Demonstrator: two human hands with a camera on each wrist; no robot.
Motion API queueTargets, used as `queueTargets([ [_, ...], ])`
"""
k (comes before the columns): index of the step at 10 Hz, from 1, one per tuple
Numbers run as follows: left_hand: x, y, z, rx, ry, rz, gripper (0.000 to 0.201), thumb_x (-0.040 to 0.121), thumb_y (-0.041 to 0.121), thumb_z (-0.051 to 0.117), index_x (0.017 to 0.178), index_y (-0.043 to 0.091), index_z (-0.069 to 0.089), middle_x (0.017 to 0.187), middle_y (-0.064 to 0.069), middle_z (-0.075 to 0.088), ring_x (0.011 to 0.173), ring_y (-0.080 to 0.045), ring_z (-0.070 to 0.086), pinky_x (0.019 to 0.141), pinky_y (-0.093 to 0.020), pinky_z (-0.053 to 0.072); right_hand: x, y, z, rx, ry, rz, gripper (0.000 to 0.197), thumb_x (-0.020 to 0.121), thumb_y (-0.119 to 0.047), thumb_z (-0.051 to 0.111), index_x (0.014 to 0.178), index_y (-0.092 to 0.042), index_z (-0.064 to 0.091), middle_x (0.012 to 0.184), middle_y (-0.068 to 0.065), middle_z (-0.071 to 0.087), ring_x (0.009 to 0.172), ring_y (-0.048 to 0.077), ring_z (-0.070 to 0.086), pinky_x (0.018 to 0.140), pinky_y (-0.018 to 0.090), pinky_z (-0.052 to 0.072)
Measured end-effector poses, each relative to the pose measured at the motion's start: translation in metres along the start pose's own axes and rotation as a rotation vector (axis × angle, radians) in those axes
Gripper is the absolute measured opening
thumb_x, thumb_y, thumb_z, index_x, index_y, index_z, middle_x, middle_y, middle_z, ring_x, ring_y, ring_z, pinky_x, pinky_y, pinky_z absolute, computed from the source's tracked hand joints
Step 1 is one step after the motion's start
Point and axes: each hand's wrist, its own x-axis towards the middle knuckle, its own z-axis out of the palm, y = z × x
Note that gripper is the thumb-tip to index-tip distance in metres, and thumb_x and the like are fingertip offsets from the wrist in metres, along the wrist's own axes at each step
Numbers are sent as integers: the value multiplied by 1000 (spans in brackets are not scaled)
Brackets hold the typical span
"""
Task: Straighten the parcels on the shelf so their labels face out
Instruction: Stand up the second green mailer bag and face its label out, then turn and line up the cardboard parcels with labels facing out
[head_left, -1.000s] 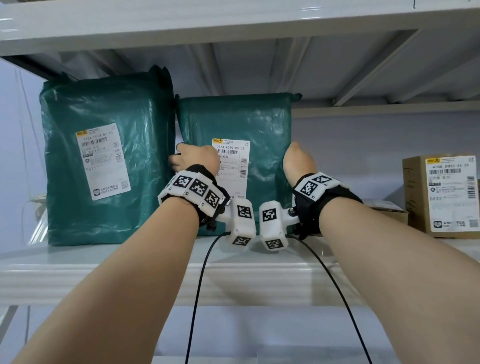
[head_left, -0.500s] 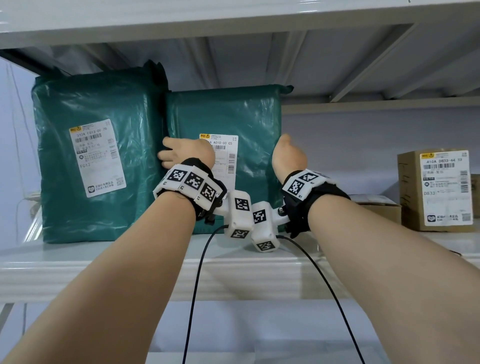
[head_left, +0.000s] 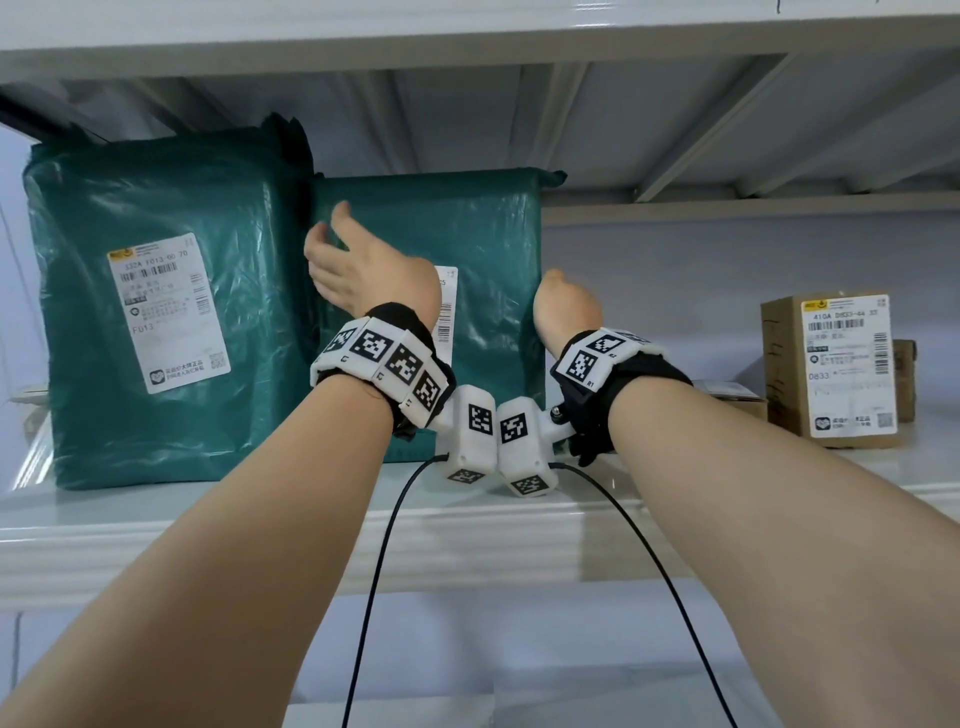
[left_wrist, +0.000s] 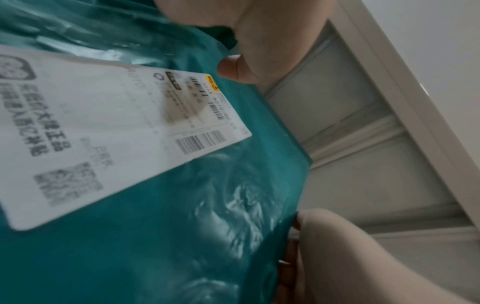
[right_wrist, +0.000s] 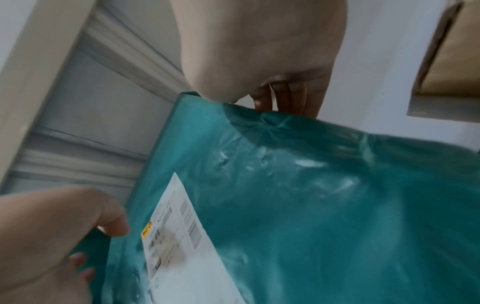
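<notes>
I am looking at a green plastic parcel (head_left: 467, 249) standing upright on a white metal shelf (head_left: 519, 519), its glossy, crinkled film catching the light. Its white paper label (head_left: 445, 306) faces out toward me, partly hidden in the head view behind my left hand (head_left: 363, 275). That hand is raised against the parcel's upper left edge, fingers loosely extended and blurred, thumb lifted; in the left wrist view the thumb tip sits just off the film, so I cannot tell whether the hand touches the parcel. My right hand (head_left: 566, 306) grips the parcel's right edge: the right wrist view shows the thumb pad on the front face and the fingers (right_wrist: 285, 98) curled behind the edge, puckering the film.

Touching its left side stands a taller green plastic parcel (head_left: 156, 312), also upright, with its own white label (head_left: 166, 312) facing out. Well apart, at the shelf's right end, a brown cardboard box (head_left: 831, 369) shows a white label too. 2 black cables (head_left: 374, 571) hang from the wrist cameras.
</notes>
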Motion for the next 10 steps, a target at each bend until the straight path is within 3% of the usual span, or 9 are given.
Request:
queueTargets([
  [1, -2, 0, 5, -82, -144, 105, 52, 78, -3, 43, 125, 16, 52, 136, -8, 40, 123, -24, 43, 105, -30, 33, 0, 4, -6, -186, 3, 4, 32, 95, 5, 29, 118, 8, 51, 124, 27, 58, 107, 38, 57, 83, 39, 41],
  [2, -10, 5, 10, -302, -356, 82, 44, 80, -4, 40, 116, 10, 61, 114, -6, 57, 100, -19, 58, 80, -25, 49, -3, 4, -20, -318, -83, 64, 35, 96, 4, 29, 119, 10, 56, 123, 25, 59, 106, 34, 58, 94, 37, 44],
  [3, -20, 14, 24, -434, -491, 18, 34, 83, -5, 40, 97, 9, 67, 91, -1, 62, 83, -17, 59, 73, -28, 55, 13, 19, -24, -402, -198, 106, 28, 96, -8, 30, 107, 4, 53, 116, 23, 55, 99, 33, 53, 99, 38, 42],
  [4, -37, 26, 38, -521, -685, -28, 36, 87, -9, 38, 71, 16, 58, 73, 1, 59, 66, -14, 59, 66, -28, 58, 23, 37, -32, -486, -220, 161, 39, 92, -15, 42, 129, -5, 49, 133, 16, 53, 115, 35, 56, 96, 34, 42],
  [5, -63, 35, 49, -493, -861, -13, 39, 89, -11, 34, 69, 14, 56, 73, -2, 58, 68, -13, 59, 65, -22, 57, 23, 48, -44, -508, -288, 157, 38, 101, -14, 30, 132, -2, 48, 136, 15, 52, 124, 32, 52, 102, 35, 40],
  [6, -89, 43, 65, -327, -980, 69, 35, 88, -6, 37, 78, 9, 67, 93, -12, 68, 94, -25, 65, 92, -38, 56, 34, 70, -51, -521, -320, 157, 27, 93, -30, 43, 100, -11, 61, 123, 12, 63, 109, 32, 60, 98, 36, 45],
  [8, -112, 50, 85, 74, -1078, -34, 37, 93, 16, 49, 126, 2, 58, 135, -15, 58, 127, -29, 54, 102, -37, 45, 36, 96, -78, -531, -478, 106, 21, 93, -27, 51, 78, -12, 56, 85, 2, 57, 75, 18, 55, 76, 28, 43],
  [9, -119, 49, 85, 224, -1108, -79, 41, 95, 23, 47, 132, 4, 53, 138, -14, 55, 129, -29, 52, 97, -35, 45, 29, 103, -92, -503, -573, 93, 26, 96, -24, 47, 111, -8, 61, 97, 0, 56, 70, 14, 52, 65, 25, 41],
  [10, -125, 47, 85, 404, -1132, -43, 41, 98, 24, 43, 133, 5, 49, 138, -14, 54, 126, -29, 52, 105, -36, 44, 27, 104, -100, -584, -632, 6, 39, 97, -24, 48, 131, -5, 53, 109, 2, 50, 95, 16, 46, 70, 28, 39],
])
